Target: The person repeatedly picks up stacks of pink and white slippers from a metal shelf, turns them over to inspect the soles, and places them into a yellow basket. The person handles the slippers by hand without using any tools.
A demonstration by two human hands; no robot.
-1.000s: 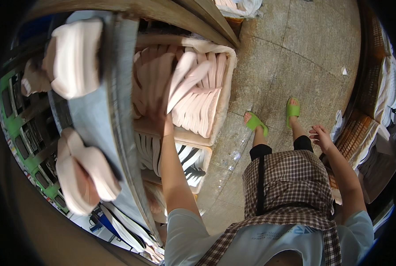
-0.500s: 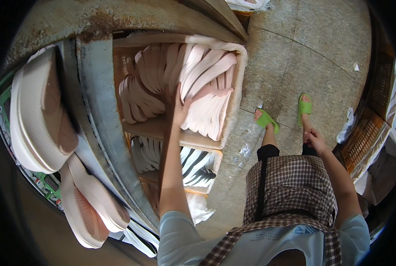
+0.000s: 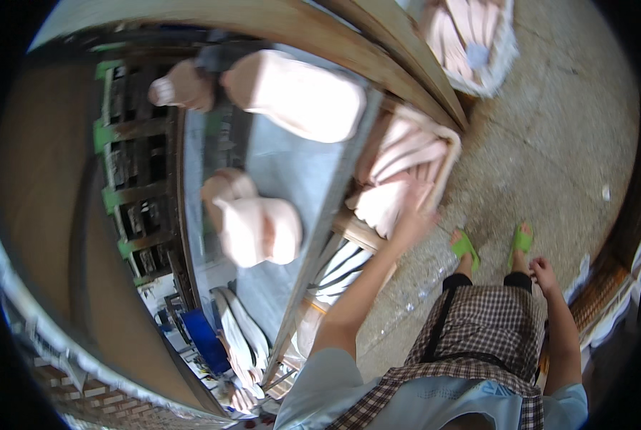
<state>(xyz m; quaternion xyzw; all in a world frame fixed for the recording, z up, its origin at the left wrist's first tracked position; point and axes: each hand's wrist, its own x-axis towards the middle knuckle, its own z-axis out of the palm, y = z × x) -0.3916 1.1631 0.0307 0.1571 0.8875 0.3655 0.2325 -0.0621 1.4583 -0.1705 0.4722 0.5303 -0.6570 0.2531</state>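
My left hand [image 3: 415, 221], smeared by motion, is over the near right part of a crate [image 3: 447, 168] packed with pale pink shoe soles [image 3: 406, 154]. Its fingers are too blurred to show whether they hold or touch a sole. My right hand [image 3: 543, 274] hangs beside my apron on the right, with nothing visible in it and its fingers loosely bent and apart. On the grey metal worktop [image 3: 295, 168] left of the crate lie thick pale soles: a large one [image 3: 306, 97] at the far end and a pair [image 3: 259, 229] nearer me.
Below the first crate is another holding black-and-white striped soles [image 3: 342, 269]. A lined crate of pink soles [image 3: 471, 36] stands at the far right on the concrete floor [image 3: 550, 143]. A beam [image 3: 378, 57] crosses above. Long pale soles [image 3: 241, 330] lie at the worktop's near end.
The view has swung left, bringing more of the worktop in. My left hand has drawn back from among the soles toward the crate's right edge. My right hand's fingers look looser.
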